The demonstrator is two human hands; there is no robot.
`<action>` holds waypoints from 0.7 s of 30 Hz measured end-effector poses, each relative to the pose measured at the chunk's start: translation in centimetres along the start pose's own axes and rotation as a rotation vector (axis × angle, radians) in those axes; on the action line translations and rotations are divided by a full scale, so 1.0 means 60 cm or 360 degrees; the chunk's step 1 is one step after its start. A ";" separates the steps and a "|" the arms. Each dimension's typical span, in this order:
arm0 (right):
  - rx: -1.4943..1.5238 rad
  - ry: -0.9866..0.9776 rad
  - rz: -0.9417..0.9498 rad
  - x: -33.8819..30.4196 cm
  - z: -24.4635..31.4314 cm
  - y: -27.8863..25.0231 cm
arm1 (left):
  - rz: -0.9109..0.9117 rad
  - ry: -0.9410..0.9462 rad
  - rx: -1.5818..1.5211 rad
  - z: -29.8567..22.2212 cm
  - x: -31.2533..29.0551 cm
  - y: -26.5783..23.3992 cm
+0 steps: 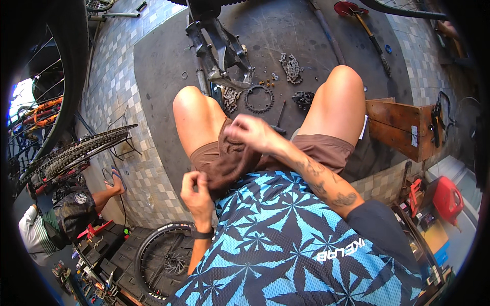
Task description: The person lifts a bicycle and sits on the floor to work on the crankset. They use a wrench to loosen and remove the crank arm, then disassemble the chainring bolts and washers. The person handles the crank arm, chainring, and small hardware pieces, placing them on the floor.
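Observation:
Across my lap a dark brown cloth (232,162) lies bunched and twisted over my brown shorts (326,149). My right hand (251,133), slightly blurred, is closed on the cloth's upper end by my left thigh. At its lower left end my left hand (198,196) is curled, thumb against fingers, pinching the cloth's edge. Beyond my hands on the dark mat are a toothed chainring (259,99), a screwdriver (281,115) and a black bike part (303,100) whose kind I cannot make out. A bicycle chain (291,68) lies piled farther off.
A bike frame (217,51) hangs ahead, close to my left knee. Several small bolts (265,82) lie by the chainring. A wooden box (398,125) stands at right, with a red jug (445,199) behind. A wheel (168,260) lies lower left; another person's foot (116,181) shows at left.

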State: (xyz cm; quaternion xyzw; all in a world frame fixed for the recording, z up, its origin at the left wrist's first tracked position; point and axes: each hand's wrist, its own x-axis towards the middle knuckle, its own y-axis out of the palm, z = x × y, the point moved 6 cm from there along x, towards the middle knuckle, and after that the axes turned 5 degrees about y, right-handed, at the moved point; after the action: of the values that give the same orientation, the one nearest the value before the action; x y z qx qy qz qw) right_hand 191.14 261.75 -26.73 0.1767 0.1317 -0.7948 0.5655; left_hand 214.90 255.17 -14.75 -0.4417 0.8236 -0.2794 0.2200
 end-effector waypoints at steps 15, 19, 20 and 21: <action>-0.0358 -0.0480 -0.0222 -0.078 0.144 0.027 | 0.0649 0.0316 -0.0383 -0.119 0.050 0.064; -0.0670 -0.0694 -0.0087 -0.097 0.147 0.016 | 0.0907 -0.0168 -0.1039 -0.034 0.027 -0.001; -0.0607 -0.0662 -0.0223 -0.092 0.139 -0.010 | 0.0575 -0.0228 -0.0684 0.006 0.026 -0.032; -0.0551 -0.0595 -0.0306 -0.089 0.126 -0.034 | 0.0201 -0.0284 -0.0324 0.046 0.016 -0.056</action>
State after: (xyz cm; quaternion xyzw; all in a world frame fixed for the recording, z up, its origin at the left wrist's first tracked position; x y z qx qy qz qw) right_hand 189.83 263.90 -17.60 -0.0857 0.1753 -0.8293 0.5236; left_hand 218.12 252.10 -14.72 -0.4320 0.8512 -0.1397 0.2635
